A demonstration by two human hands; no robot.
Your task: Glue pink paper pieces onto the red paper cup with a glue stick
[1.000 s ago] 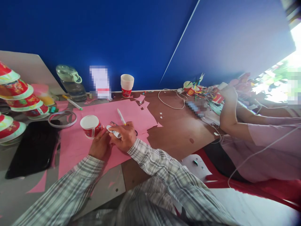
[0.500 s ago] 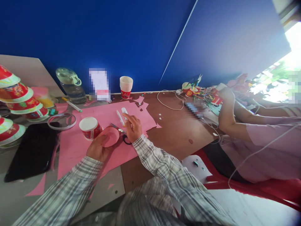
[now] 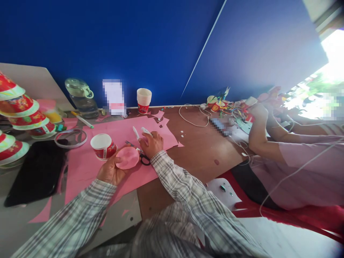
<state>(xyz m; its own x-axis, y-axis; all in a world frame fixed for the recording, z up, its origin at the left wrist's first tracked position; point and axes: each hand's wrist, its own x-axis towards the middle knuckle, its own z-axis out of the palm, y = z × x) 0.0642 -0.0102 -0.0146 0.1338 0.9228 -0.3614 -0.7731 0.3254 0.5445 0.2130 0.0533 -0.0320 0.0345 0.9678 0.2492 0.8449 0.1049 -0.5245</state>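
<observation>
My left hand (image 3: 111, 171) holds a round pink paper disc (image 3: 128, 157), thumb on its near face, tilted toward me. My right hand (image 3: 153, 143) has its fingers curled over a white pen-like tube (image 3: 146, 131), whose far end shows past the knuckles. A second slim white pen (image 3: 136, 133) lies just left of those fingers, its lower end partly covered by the hand. Black-handled scissors (image 3: 145, 159) lie partly beneath the disc. Beside my left hand stands an open red and white paper cup (image 3: 103, 147). Under everything spreads a pink paper sheet (image 3: 88, 168).
Decorated cups (image 3: 25, 111) are stacked at the left, near a black tablet-like slab (image 3: 34, 172) and a tape roll (image 3: 70, 138). Behind stand a water bottle (image 3: 82, 98) and nested paper cups (image 3: 144, 101). A co-worker's arms (image 3: 259, 125) are at the right.
The pink disc has turned to face me more. My right hand has shifted slightly, and the white tube under its fingers has changed its angle.
</observation>
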